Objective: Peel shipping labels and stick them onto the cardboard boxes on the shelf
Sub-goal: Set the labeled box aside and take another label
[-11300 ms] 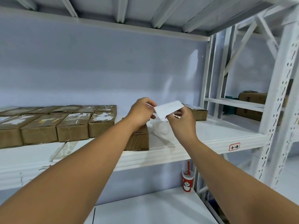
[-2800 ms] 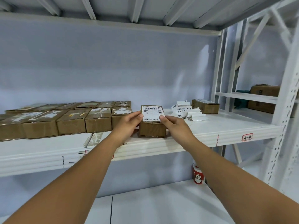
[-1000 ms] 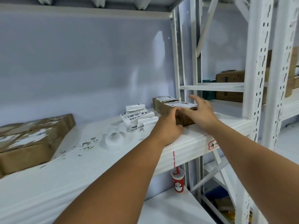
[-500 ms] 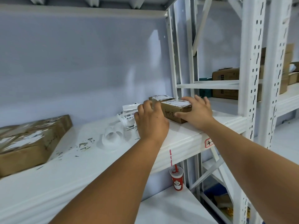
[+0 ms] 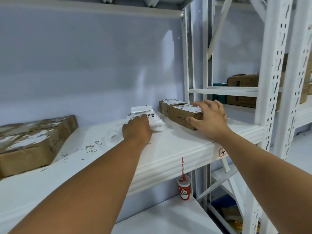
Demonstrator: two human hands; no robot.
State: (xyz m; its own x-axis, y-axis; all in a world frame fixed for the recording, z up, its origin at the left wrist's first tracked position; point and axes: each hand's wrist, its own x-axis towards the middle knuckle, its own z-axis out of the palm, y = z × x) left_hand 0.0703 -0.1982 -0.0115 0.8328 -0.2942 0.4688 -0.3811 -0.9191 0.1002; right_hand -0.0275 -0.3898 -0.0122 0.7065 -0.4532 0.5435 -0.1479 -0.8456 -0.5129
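A white metal shelf board (image 5: 168, 149) runs along a pale lilac wall (image 5: 84, 65), ending at white perforated uprights (image 5: 273, 81). Worn brown cardboard boxes (image 5: 33, 141) fill its left end. Two small labelled brown boxes (image 5: 179, 115) sit at its right end. The right hand (image 5: 211, 119) spreads over the nearer one with its fingers straight and its thumb on the front face. The left hand (image 5: 136, 130) rests on the heap of white shipping labels (image 5: 141, 109) near the back edge, and its own back hides its fingers, so I cannot tell their grip. A red paper cup (image 5: 184, 190) stands on the lower board (image 5: 160, 220).
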